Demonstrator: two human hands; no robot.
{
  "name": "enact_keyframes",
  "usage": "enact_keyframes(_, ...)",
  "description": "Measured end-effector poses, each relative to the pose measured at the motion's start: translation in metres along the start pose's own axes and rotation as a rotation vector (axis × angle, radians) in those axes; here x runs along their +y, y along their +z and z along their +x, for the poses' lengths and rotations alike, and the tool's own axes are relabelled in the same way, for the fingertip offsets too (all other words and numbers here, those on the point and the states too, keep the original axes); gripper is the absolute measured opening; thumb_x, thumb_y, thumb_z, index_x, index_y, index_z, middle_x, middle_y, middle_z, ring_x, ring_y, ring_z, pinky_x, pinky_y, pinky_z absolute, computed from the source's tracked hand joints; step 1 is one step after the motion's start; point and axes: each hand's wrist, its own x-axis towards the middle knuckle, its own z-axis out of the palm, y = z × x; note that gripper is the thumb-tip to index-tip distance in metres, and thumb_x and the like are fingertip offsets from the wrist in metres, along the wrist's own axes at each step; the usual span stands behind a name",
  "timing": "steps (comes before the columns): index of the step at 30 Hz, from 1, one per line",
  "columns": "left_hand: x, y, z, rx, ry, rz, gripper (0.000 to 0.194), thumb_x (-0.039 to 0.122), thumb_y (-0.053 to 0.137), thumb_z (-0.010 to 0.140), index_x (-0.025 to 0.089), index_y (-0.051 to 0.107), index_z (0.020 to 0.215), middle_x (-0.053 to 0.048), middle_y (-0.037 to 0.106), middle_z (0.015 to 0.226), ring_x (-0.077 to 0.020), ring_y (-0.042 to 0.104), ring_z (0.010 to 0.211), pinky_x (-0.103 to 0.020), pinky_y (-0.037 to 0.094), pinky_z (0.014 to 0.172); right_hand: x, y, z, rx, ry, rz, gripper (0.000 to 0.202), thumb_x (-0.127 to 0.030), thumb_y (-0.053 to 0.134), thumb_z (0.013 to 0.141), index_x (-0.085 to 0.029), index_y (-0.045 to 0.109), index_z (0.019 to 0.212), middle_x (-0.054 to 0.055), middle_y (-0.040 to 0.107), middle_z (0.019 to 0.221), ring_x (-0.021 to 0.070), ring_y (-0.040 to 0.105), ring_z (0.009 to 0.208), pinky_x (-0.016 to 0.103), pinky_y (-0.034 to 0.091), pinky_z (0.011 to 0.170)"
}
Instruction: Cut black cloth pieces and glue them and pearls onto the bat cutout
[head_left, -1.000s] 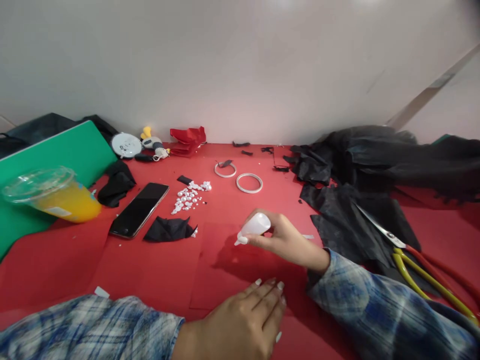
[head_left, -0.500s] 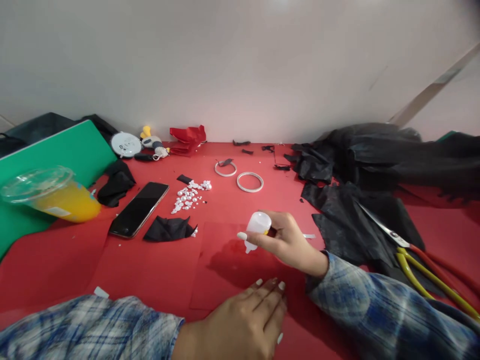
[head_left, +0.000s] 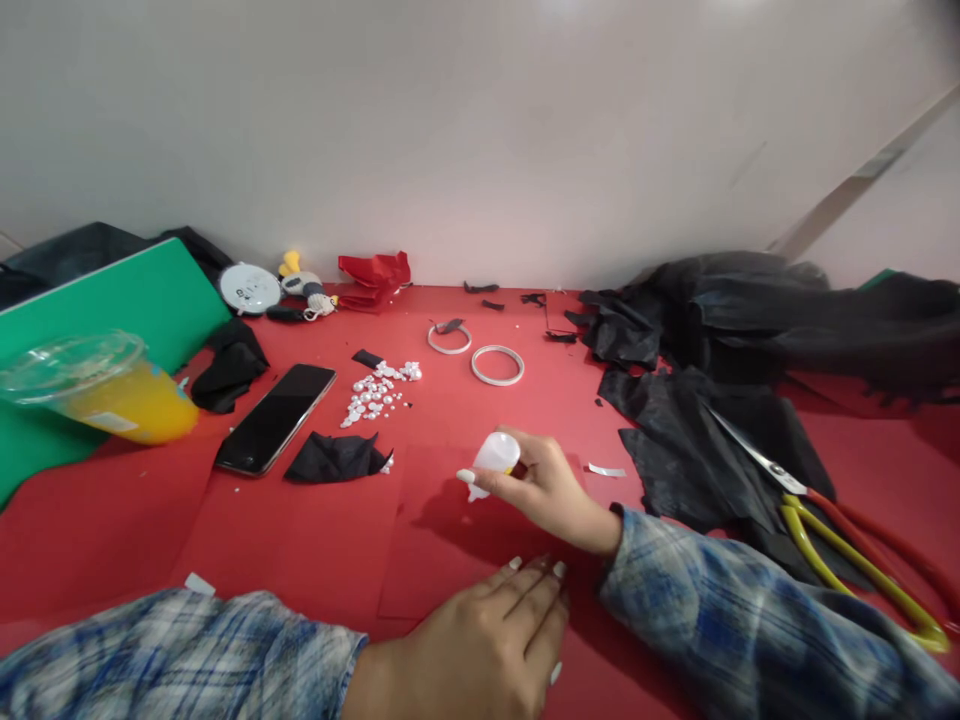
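A small translucent white bottle (head_left: pixel 496 455) with its nozzle pointing down is pinched between the thumb and fingers of my right hand (head_left: pixel 551 490), above a red square sheet (head_left: pixel 427 540). The nozzle tip hangs over the sheet and casts a shadow with the hand. My left hand (head_left: pixel 487 640) lies flat with fingers spread on the sheet's lower right part, holding nothing. White beads (head_left: pixel 375 390) are scattered beyond the sheet, beside a black cloth piece (head_left: pixel 337 458). Two white rings (head_left: pixel 497 366) lie farther back.
At the left are a phone (head_left: pixel 276 418), a cup of orange drink (head_left: pixel 127 400) and a green board (head_left: pixel 157 300). Scissors (head_left: pixel 780 475) with red and yellow handles rest on black fabric (head_left: pixel 682 440) at the right. A pale wall rises behind the table.
My right hand has moved a little to the left with the bottle, uncovering more of a small clear strip on the table. My left hand stays in place.
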Motion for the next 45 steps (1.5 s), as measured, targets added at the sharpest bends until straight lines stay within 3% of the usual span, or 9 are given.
enact_keyframes(3,0.0,-0.001,0.001,0.009,-0.002,-0.008,0.035,0.022,0.04,0.096,0.004,0.059,0.119,-0.013,0.065,0.126,-0.021,0.061,0.115,-0.029,0.044,0.101,0.001,0.005,-0.003,-0.047,-0.026,-0.014,0.031,-0.042,0.067,0.082,-0.017,0.057,0.067,-0.003,0.056,0.059,0.0092,0.048,0.051,0.021,0.037,0.048)
enact_keyframes(6,-0.001,-0.003,0.002,-0.01,0.012,-0.01,0.035,0.021,0.04,0.096,0.004,0.058,0.121,-0.013,0.065,0.124,-0.0209,0.061,0.114,-0.029,0.045,0.1,0.001,0.005,-0.004,0.022,-0.065,-0.062,0.032,-0.042,0.067,0.083,-0.017,0.056,0.066,-0.004,0.053,0.058,0.0082,0.045,0.051,0.02,0.035,0.048)
enact_keyframes(12,-0.001,-0.003,0.001,-0.041,0.033,-0.021,0.036,0.022,0.04,0.096,0.003,0.058,0.121,-0.015,0.064,0.125,-0.0226,0.059,0.118,-0.031,0.043,0.103,0.001,0.004,-0.006,0.021,-0.108,-0.128,0.036,-0.045,0.064,0.083,-0.018,0.05,0.065,-0.005,0.046,0.056,0.0077,0.039,0.049,0.02,0.033,0.046)
enact_keyframes(21,-0.002,-0.001,0.001,-0.057,0.045,-0.022,0.037,0.022,0.04,0.096,0.003,0.057,0.122,-0.015,0.064,0.126,-0.0226,0.059,0.117,-0.032,0.044,0.102,0.0,0.005,-0.01,0.032,-0.1,-0.101,0.033,-0.043,0.064,0.085,-0.018,0.052,0.066,-0.005,0.048,0.057,0.0078,0.041,0.049,0.02,0.034,0.047)
enact_keyframes(25,-0.002,0.0,-0.001,-0.068,0.037,-0.033,0.038,0.022,0.04,0.096,0.002,0.056,0.124,-0.016,0.064,0.125,-0.0228,0.06,0.116,-0.032,0.043,0.103,0.0,0.003,-0.01,-0.029,-0.108,-0.092,0.034,-0.045,0.064,0.084,-0.018,0.053,0.066,-0.004,0.05,0.057,0.0079,0.043,0.049,0.02,0.036,0.047)
enact_keyframes(35,-0.002,-0.005,0.0,-0.077,0.031,-0.019,0.039,0.023,0.041,0.096,0.002,0.054,0.126,-0.016,0.06,0.131,-0.0225,0.057,0.12,-0.031,0.042,0.105,0.003,-0.002,-0.007,0.078,-0.101,-0.172,0.035,-0.045,0.062,0.085,-0.018,0.051,0.066,-0.005,0.046,0.056,0.0078,0.04,0.048,0.02,0.034,0.046)
enact_keyframes(39,-0.003,-0.005,0.001,-0.073,0.021,-0.028,0.038,0.021,0.04,0.096,0.002,0.055,0.125,-0.016,0.063,0.127,-0.0219,0.059,0.118,-0.032,0.042,0.104,0.003,-0.002,-0.009,0.001,-0.126,-0.152,0.035,-0.045,0.063,0.084,-0.018,0.051,0.065,-0.004,0.047,0.057,0.0082,0.04,0.049,0.021,0.034,0.047)
enact_keyframes(43,-0.003,-0.005,0.001,-0.06,0.027,-0.029,0.038,0.022,0.041,0.096,0.002,0.056,0.124,-0.015,0.062,0.129,-0.0221,0.058,0.119,-0.031,0.042,0.105,0.005,-0.005,-0.009,0.098,-0.097,-0.178,0.037,-0.048,0.061,0.085,-0.019,0.051,0.065,-0.004,0.046,0.056,0.0085,0.04,0.049,0.021,0.033,0.047)
enact_keyframes(45,-0.003,-0.005,0.001,-0.038,0.009,-0.036,0.036,0.022,0.042,0.096,0.003,0.057,0.123,-0.014,0.064,0.126,-0.0217,0.059,0.118,-0.03,0.043,0.103,0.005,-0.006,-0.009,0.039,-0.102,-0.164,0.036,-0.047,0.061,0.085,-0.018,0.053,0.067,-0.004,0.048,0.057,0.0088,0.041,0.05,0.021,0.034,0.047)
